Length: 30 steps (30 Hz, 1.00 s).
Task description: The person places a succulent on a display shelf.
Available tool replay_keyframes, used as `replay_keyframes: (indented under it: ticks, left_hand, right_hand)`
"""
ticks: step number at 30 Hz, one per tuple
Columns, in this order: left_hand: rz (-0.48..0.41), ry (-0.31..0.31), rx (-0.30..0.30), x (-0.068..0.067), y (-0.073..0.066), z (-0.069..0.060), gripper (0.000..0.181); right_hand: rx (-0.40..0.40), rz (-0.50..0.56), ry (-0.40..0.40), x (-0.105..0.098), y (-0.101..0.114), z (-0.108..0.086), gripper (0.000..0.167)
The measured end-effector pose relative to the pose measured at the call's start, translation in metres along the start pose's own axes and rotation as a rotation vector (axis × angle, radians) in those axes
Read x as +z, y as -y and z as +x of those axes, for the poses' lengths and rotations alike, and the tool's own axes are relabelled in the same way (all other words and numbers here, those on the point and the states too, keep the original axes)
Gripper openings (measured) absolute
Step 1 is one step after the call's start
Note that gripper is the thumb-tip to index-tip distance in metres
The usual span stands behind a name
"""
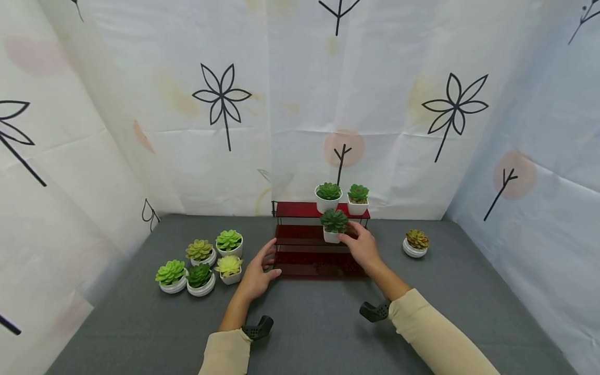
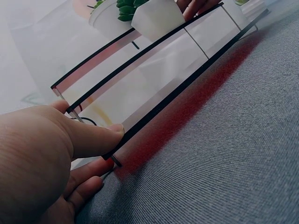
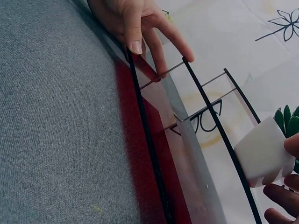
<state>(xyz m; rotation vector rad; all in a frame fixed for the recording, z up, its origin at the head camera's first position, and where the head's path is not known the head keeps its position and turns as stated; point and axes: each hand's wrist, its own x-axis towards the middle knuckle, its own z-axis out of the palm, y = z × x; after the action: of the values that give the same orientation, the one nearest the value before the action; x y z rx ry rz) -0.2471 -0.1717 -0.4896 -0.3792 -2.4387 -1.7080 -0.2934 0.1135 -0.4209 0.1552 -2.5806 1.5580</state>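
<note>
Right hand, just right of centre: a dark green succulent is pinched by its white, faceted pot at the front of the middle tier of a red shelf. If released too near the edge, the pot could be tipped forward. The translucent, dark-rimmed shelf is touched at its left end by the spread left hand; under uneven pressure it could be slid across the grey woven cloth.

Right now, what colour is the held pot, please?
The pot is white, clearest in the right wrist view.
</note>
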Motion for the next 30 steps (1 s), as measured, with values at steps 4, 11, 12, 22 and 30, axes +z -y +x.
replay_keyframes:
  ticks: [4,11,12,22,30]
  left_hand:
    - [-0.003,0.0,0.003,0.0,0.0,0.0,0.077]
    - [0.015,-0.004,-0.015,0.001,-0.001,0.0,0.08]
    - [0.014,-0.005,-0.02,0.001,-0.001,0.0,0.08]
    - [0.018,-0.004,-0.021,0.0,0.0,0.0,0.081]
    - [0.019,-0.008,-0.026,0.0,-0.001,0.0,0.08]
  right_hand:
    - [0.005,0.002,0.01,0.002,0.001,0.001,0.053]
    - [0.0,0.008,0.03,0.003,0.002,0.001,0.054]
    - [-0.002,0.006,0.033,0.003,0.002,0.001,0.054]
    - [0.008,0.068,0.033,0.002,0.0,-0.002,0.055]
    - [-0.059,0.133,-0.061,-0.003,-0.005,-0.017,0.047]
